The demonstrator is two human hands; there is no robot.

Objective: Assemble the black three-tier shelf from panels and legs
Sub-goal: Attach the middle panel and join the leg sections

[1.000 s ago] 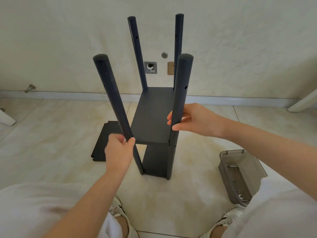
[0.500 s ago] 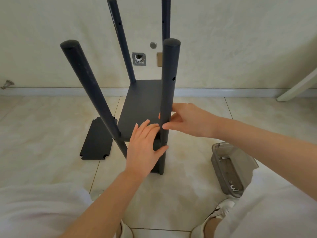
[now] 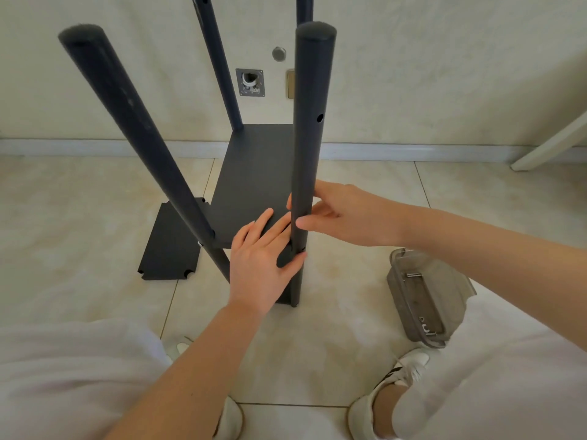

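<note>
The partly built black shelf stands on the tiled floor with several round legs rising from it. Its middle panel [image 3: 254,182] sits between the legs, and a lower panel shows beneath. My right hand [image 3: 343,214] grips the near right leg [image 3: 309,128] just above the panel. My left hand [image 3: 263,258] lies flat on the panel's near right corner, fingers straight and thumb against that leg. The near left leg [image 3: 133,122] leans toward me, untouched. A loose black panel [image 3: 171,246] with notched corners lies flat on the floor to the left.
A clear plastic tray [image 3: 422,296] with small metal hardware sits on the floor at the right, by my right knee. The wall and baseboard [image 3: 95,147] run close behind the shelf. A white furniture leg [image 3: 552,144] slants in at the far right. My white-clad knees fill the bottom.
My left hand let go of the near left leg and moved right onto the panel's near corner. My right hand stayed on the near right leg. The view moved closer.
</note>
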